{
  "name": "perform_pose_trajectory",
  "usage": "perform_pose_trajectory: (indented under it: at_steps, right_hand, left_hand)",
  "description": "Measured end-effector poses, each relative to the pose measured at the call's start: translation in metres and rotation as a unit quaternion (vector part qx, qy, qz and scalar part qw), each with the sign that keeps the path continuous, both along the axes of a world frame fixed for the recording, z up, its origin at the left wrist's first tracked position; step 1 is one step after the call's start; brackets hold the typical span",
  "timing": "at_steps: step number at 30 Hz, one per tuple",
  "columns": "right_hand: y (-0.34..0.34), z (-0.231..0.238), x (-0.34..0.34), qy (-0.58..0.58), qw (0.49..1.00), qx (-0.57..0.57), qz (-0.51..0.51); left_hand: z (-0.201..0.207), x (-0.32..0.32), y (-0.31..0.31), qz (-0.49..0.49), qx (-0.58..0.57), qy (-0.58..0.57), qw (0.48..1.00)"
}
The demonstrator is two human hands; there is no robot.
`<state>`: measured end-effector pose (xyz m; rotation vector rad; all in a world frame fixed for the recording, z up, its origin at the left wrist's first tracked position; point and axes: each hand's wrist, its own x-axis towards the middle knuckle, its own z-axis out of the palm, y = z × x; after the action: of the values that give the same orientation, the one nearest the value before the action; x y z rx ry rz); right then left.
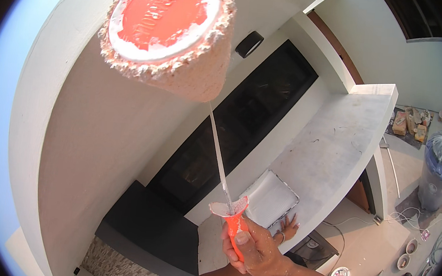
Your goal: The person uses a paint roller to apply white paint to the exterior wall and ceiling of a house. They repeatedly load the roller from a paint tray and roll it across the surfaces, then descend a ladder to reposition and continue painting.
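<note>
Above the counter (336, 143), right hand (253, 248) raised, grip closed round the orange roller handle (235, 228).

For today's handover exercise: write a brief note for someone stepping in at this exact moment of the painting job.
Right hand: gripping the orange handle of the roller, which is raised high by the white wall.
Left hand: flat on the ledge, fingers spread, beside the paint tray.
Done: roller looks loaded with white paint; wall reads white.
Left: cannot tell which patches lack paint; check before rolling on.
</note>
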<state>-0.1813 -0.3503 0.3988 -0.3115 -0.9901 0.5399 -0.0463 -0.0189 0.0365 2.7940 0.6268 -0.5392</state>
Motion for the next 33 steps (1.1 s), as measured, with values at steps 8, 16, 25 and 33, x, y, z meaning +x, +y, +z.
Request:
perform_pose_trajectory:
  at_steps: [8, 16, 25, 33]
  right_hand:
    - [0.015, -0.008, -0.02, -0.081, 0.995, -0.028, -0.053]
    - [0.038, -0.02, -0.047, -0.155, 0.986, -0.023, -0.049]
    - [0.041, -0.044, -0.051, -0.143, 0.984, -0.059, -0.092]
    - [0.047, -0.085, 0.018, -0.221, 0.883, -0.213, -0.354]
  left_hand:
    - [-0.009, 0.002, 0.006, -0.01, 0.029, -0.007, 1.0]
    - [0.003, -0.005, -0.001, 0.005, -0.005, -0.009, 1.0]
    - [0.003, -0.004, -0.004, 0.019, -0.015, 0.002, 1.0]
    - [0.023, -0.008, -0.023, 0.021, -0.001, -0.006, 1.0]
